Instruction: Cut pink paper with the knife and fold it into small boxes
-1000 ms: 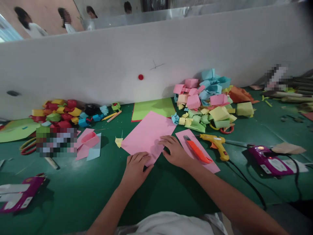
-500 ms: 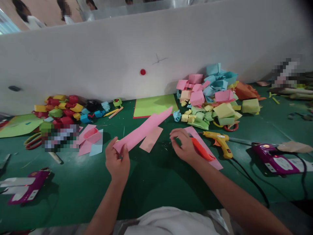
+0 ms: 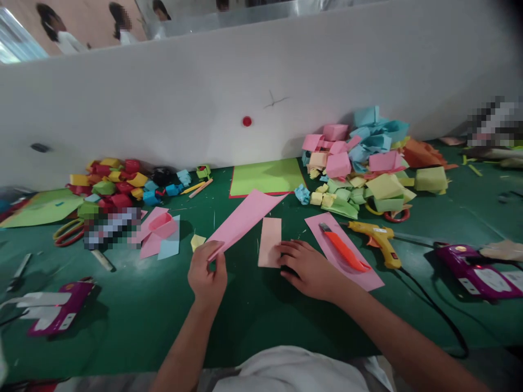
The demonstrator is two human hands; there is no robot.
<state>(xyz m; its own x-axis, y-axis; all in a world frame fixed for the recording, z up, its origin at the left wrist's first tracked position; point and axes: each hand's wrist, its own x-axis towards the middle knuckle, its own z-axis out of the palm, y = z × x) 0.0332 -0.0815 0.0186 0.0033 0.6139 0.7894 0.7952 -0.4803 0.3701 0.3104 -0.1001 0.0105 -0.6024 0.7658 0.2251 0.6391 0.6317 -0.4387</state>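
Green table [image 3: 245, 321] is standing against a white wall [image 3: 183, 98]. Above it, the left hand [image 3: 207, 273] is pinching one pink sheet [image 3: 247, 216] by its near end, thumb against fingers. The right hand [image 3: 309, 270] is touching one peach strip [image 3: 269, 242] lying beside the sheet — its fingers are bending loosely, not gripping. One orange cutter [image 3: 343, 250] is lying on one pink strip [image 3: 312, 222]; one glue gun [image 3: 378, 237] and two purple boxes [image 3: 476, 275] are lying farther out.
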